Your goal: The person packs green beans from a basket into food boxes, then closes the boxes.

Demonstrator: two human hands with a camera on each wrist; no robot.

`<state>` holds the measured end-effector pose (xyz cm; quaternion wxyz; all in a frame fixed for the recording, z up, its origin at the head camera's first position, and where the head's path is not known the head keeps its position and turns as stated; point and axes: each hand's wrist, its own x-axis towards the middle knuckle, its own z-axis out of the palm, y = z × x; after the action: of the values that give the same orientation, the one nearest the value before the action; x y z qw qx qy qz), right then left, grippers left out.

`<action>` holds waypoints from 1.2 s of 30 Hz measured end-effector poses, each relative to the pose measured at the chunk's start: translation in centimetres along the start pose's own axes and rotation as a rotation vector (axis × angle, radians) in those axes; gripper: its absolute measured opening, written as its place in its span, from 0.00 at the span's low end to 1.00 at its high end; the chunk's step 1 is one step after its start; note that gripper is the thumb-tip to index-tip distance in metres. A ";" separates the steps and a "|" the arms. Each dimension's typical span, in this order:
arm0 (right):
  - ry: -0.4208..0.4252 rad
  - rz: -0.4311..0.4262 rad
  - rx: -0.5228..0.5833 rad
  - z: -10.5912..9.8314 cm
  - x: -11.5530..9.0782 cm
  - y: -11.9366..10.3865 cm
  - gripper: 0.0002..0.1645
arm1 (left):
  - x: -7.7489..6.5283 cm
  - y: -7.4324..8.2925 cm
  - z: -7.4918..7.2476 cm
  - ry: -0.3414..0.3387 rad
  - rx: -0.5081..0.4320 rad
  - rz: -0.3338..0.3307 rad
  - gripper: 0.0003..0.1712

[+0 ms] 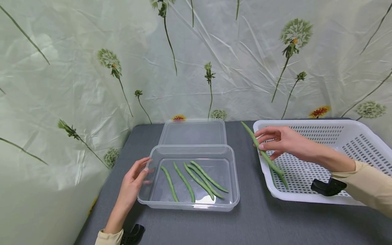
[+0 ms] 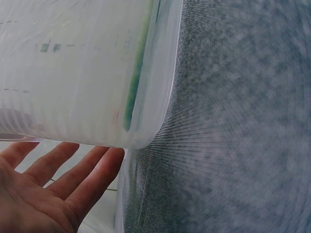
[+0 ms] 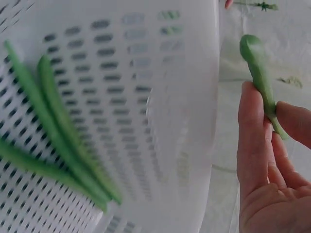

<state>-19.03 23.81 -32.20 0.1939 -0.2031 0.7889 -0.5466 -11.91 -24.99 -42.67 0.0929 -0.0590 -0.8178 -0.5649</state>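
Observation:
Between thumb and fingertips my right hand (image 1: 280,141) pinches a green bean (image 3: 259,73), raised over the left rim of a white perforated basket (image 1: 309,198). Inside the basket, more green beans (image 3: 63,126) lie on the slotted bottom, as the right wrist view shows. My left hand (image 1: 132,182) is at the left side of a clear plastic container (image 1: 190,205); its extended fingers touch the wall, and the left wrist view has the fingertips (image 2: 114,158) right at the container's edge. Several green beans (image 1: 185,182) lie side by side, slightly fanned, on the container's bottom.
A clear flat lid (image 1: 193,132) lies behind the container. Both containers stand on a dark grey table (image 1: 196,226), the basket to the right. A pale flower-printed sheet (image 1: 190,92) hangs behind the table and along its left side.

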 end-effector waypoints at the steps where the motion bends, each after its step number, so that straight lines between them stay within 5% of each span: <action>1: -0.008 0.005 0.007 0.3 0.2 -0.2 0.27 | 0.0 0.0 0.0 0.000 -0.001 0.000 0.21; 19: -0.199 0.086 0.032 6.6 5.8 -2.9 0.31 | 0.2 0.1 0.0 -0.001 -0.014 0.007 0.21; 36: -0.362 0.161 -0.044 8.9 10.5 -2.9 0.22 | 0.0 -0.1 -0.1 -0.002 0.011 0.005 0.21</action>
<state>-22.87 10.30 -33.26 0.3712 -0.2384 0.7667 -0.4664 -11.88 -25.10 -42.70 0.0940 -0.0612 -0.8208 -0.5601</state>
